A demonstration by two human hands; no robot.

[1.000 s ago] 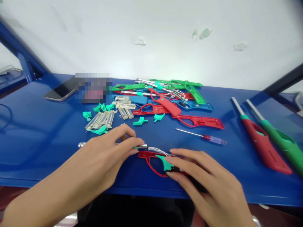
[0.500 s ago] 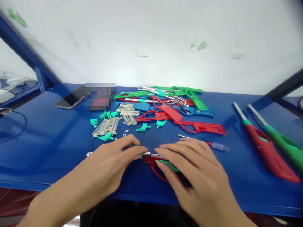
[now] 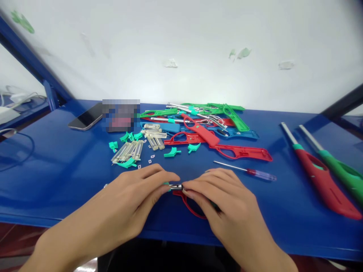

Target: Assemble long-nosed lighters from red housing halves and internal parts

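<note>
Left hand (image 3: 138, 194) pinches slim silver metal tube (image 3: 176, 187).
Right hand (image 3: 229, 202) meets its dark end, grip unclear; likely light, stiff, slick: hold mid-length.

Light is bright and diffuse, palest on the wall (image 3: 198, 45) behind the blue table (image 3: 62, 166). Faint shadows dull the table's left; a metal tube (image 3: 176, 187) near its front glints. 1 pixelated patch (image 3: 121, 115) covers its back left; its right end looks stretched.
</note>
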